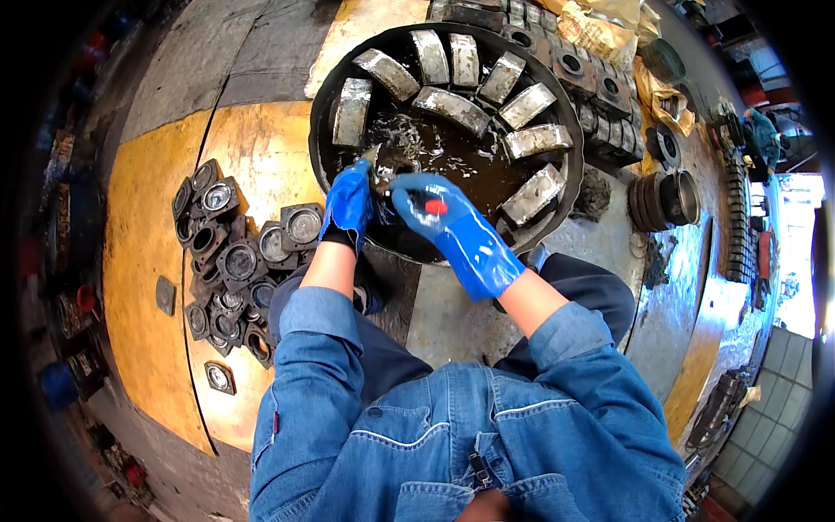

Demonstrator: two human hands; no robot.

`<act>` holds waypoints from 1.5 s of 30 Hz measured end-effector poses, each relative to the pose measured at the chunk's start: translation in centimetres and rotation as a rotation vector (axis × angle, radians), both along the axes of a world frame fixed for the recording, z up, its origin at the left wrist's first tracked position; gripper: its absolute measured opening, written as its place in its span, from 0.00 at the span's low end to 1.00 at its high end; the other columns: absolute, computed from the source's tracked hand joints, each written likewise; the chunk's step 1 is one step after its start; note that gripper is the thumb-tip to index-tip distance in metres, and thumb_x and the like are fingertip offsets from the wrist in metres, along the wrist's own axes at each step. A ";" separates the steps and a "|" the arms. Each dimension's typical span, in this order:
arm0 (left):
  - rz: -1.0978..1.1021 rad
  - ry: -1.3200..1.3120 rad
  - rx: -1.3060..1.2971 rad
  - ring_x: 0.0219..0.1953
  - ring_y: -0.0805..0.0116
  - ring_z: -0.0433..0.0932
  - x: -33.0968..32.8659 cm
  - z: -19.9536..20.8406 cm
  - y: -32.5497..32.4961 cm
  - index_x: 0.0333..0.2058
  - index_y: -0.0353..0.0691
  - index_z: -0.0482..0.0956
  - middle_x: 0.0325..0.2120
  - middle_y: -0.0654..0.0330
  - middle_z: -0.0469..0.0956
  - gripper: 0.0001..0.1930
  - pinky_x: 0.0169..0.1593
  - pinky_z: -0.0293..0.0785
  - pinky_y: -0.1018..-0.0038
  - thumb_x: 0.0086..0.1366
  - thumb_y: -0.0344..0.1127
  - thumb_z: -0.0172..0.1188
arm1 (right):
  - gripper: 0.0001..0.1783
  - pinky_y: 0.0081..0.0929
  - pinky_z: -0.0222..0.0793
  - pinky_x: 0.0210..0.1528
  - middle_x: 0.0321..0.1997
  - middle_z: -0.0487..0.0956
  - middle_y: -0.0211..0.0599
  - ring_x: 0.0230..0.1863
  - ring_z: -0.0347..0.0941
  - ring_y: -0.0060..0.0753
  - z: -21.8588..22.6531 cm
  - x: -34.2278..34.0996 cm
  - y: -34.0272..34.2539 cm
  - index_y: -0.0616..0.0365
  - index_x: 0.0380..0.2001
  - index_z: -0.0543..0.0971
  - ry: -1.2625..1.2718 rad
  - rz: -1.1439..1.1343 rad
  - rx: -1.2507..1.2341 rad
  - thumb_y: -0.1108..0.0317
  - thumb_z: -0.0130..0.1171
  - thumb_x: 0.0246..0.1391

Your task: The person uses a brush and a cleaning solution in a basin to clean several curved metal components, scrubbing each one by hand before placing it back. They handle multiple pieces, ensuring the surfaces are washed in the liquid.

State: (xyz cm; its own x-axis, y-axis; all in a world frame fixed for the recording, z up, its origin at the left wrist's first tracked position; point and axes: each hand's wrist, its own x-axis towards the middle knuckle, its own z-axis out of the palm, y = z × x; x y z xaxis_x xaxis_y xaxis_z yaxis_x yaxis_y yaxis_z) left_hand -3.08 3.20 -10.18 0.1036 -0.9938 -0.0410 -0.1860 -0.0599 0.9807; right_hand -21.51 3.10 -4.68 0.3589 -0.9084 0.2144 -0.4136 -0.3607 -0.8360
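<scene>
Both hands wear blue rubber gloves and work over the near left part of a round black pan [574,187] holding dark, wet liquid. My left hand [348,198] is closed at the pan's near left rim, around a piece whose brownish tip [371,155] shows above the fingers; its kind is mostly hidden. My right hand [448,226], wet at the fingers, is closed just right of it. From that fist shows the red end [437,207] of a tool; its working end is hidden. Curved grey metal blocks [452,111] stand along the pan's far and right inner side, several in all.
A heap of dark square metal parts with round recesses [239,261] lies on the yellow boards at left. One flat piece [165,296] lies apart. Stacked metal blocks [600,87] stand beyond the pan. Metal rings [665,200] sit at right. My knees flank the pan's near side.
</scene>
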 end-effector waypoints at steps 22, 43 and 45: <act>0.191 0.657 0.280 0.40 0.66 0.80 -1.8 0.0 -1.7 0.51 0.33 0.80 0.43 0.57 0.82 0.23 0.43 0.78 0.72 0.68 0.48 0.61 | 0.23 0.23 0.74 0.43 0.45 0.83 0.36 0.39 0.80 0.27 -2.3 -3.7 -6.9 0.61 0.48 0.80 -0.695 -0.247 0.904 0.54 0.64 0.58; 0.201 0.577 0.490 0.46 0.72 0.78 -1.4 -0.2 -2.4 0.54 0.32 0.78 0.47 0.59 0.81 0.23 0.51 0.74 0.78 0.70 0.46 0.59 | 0.22 0.24 0.69 0.35 0.27 0.82 0.33 0.30 0.76 0.24 3.9 -3.4 2.2 0.61 0.35 0.81 -0.117 -0.257 1.023 0.50 0.58 0.59; 0.207 0.572 0.469 0.49 0.72 0.77 -2.2 0.9 -2.3 0.56 0.31 0.77 0.49 0.58 0.80 0.23 0.54 0.72 0.77 0.70 0.44 0.58 | 0.20 0.23 0.69 0.34 0.25 0.81 0.31 0.29 0.75 0.22 4.8 -3.8 0.5 0.60 0.32 0.82 -0.033 -0.179 0.849 0.52 0.57 0.59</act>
